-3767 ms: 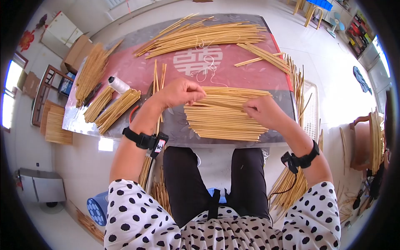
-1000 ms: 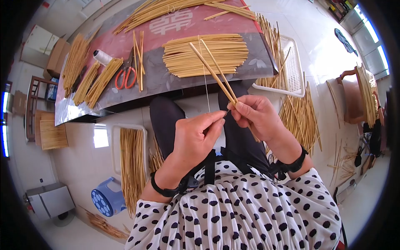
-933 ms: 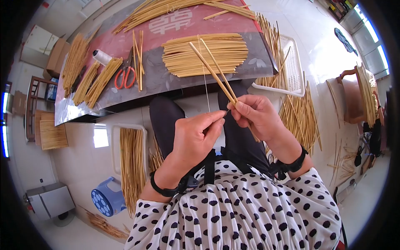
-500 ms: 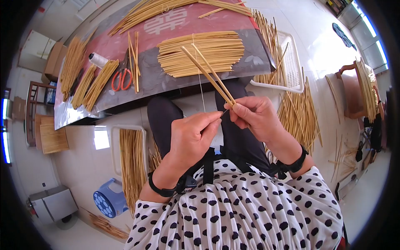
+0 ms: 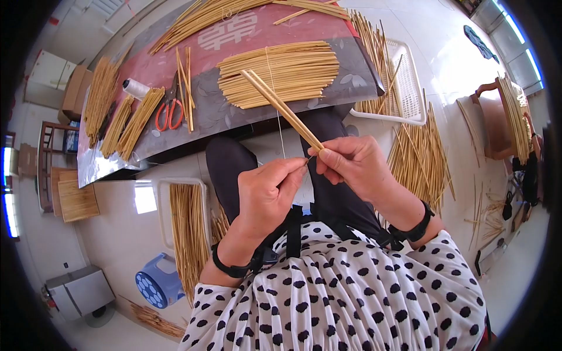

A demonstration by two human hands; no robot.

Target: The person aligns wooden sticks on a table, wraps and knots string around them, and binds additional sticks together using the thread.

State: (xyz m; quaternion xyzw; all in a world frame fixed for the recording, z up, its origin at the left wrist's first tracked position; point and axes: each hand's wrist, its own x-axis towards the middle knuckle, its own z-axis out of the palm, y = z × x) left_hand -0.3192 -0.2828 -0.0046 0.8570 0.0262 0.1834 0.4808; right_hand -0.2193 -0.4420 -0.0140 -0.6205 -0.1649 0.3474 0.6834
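Two pale straw sticks (image 5: 284, 111) lie close together, pinched near their lower end in my right hand (image 5: 351, 164). My left hand (image 5: 266, 187) is closed in a pinch on a thin dark needle, whose tip points at the base of the sticks. A white thread (image 5: 280, 137) runs from a row of stalks (image 5: 278, 73) on the table down to my left fingers. The row lies flat beyond both hands, its stalks side by side. Above my knees, the hands are almost touching.
On the table (image 5: 205, 111) are orange-handled scissors (image 5: 170, 114), a thread spool (image 5: 136, 89), short bundles (image 5: 140, 123) and long stalks (image 5: 211, 20). White baskets of stalks stand right (image 5: 418, 88) and left (image 5: 206, 216). A blue stool (image 5: 161, 281) is at lower left.
Earlier, both hands were over the stalk row; now they are above my knees with sticks and needle. Since half a second ago, the two sticks have closed together and the view has shifted slightly.
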